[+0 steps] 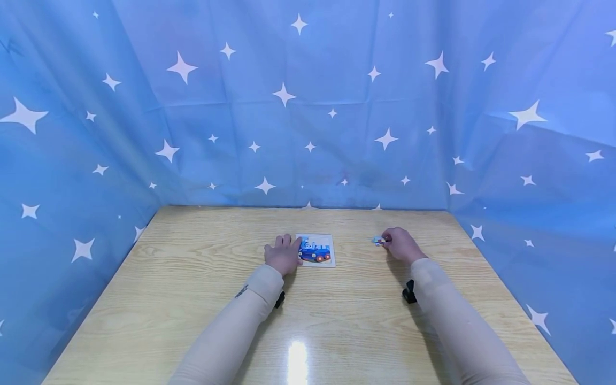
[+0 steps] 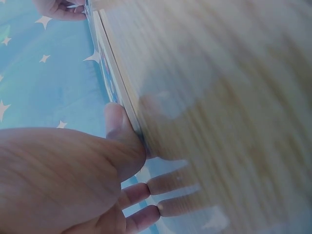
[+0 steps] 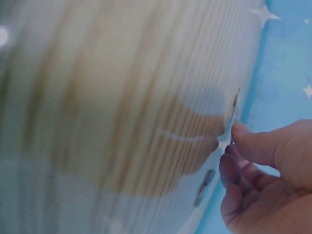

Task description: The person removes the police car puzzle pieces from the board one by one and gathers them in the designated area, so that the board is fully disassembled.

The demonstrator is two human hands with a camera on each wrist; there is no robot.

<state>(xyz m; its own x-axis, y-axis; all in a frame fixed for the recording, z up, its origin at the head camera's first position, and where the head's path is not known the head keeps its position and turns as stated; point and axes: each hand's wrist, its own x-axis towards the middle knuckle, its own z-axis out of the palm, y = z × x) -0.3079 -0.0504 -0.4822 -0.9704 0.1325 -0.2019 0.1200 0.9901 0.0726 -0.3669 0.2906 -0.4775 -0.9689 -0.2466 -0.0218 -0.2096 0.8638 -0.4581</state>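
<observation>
The puzzle point(image 1: 315, 251), a train picture with a pale border, lies flat near the table's point(image 1: 192, 326) far edge, about midway between the left and right edges. Paler patches show in its upper part, too small to tell whether they are gaps. The left hand point(image 1: 282, 256) touches its left side, thumb against the border, the other fingers loosely spread, two tips resting on the table. To the right, nearer the far right corner, the right hand point(image 1: 400, 243) pinches a small piece point(image 1: 377, 241) between thumb and fingers; whether it is clear of the table I cannot tell. A second flat item point(image 3: 204, 187), perhaps another piece, lies just beside those fingers.

The step in hand looks like picking up a loose piece while the left hand steadies the puzzle. The next move seems to call for bringing the piece left, turning it to match the picture and pressing it flat.

Black gear point(image 1: 409, 292) sits under the right wrist; a starred blue curtain point(image 1: 337, 128) hangs beyond the far edge and along both sides.
</observation>
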